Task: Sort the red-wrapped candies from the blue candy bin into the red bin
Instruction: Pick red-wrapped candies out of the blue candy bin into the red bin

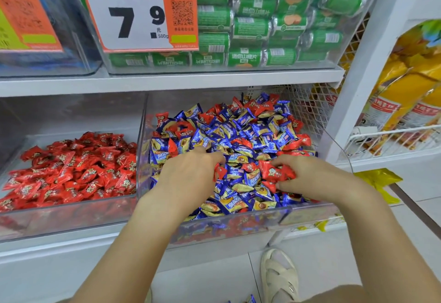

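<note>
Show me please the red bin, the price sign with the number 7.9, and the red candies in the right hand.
red bin [71,217], head view, clear front wall.
price sign [133,11], head view, white middle.
red candies [274,171], head view, wrapper face, held by right hand [310,176].

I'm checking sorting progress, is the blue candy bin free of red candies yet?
No, still mixed. Red candies lie scattered through the blue candy bin, and the right hand grips several more.
</note>
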Demonstrator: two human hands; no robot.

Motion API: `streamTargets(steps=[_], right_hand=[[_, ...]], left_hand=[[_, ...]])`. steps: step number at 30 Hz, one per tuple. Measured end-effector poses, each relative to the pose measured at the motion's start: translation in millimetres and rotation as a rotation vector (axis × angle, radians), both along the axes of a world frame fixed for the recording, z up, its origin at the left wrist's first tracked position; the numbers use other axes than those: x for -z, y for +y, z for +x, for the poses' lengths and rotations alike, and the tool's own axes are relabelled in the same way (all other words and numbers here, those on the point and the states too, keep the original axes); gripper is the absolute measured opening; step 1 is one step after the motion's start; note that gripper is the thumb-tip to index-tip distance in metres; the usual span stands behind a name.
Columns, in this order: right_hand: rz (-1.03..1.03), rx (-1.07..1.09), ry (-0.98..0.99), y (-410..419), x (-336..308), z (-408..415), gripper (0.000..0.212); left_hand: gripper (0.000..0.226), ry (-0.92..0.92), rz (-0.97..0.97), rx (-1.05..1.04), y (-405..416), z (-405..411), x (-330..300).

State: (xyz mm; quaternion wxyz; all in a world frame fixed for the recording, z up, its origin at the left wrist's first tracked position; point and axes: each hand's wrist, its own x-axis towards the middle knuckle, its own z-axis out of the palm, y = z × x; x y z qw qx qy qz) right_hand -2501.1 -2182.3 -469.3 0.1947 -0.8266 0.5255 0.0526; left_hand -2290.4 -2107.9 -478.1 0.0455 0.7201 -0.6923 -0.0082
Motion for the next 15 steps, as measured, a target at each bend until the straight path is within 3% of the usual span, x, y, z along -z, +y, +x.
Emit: streamTargets(steps=[5,10,15], right_hand=[[0.052,0.012,0.072,-2.5,8.9,10.5,0.09],[0.009,-0.051,0.067,-4.2,11.1,17.0,0.083],[-0.091,-0.112,-0.056,-5.3,19.3,19.2,0.059]], left_hand=[[0.037,-0.005,0.018,-0.022,-2.4,-2.3,0.8],[0.033,-0.01,0.021,-0.027,-5.4,-5.3,4.7],[0.026,-0.001,0.014,-0.027,-4.9,-5.2,4.0]])
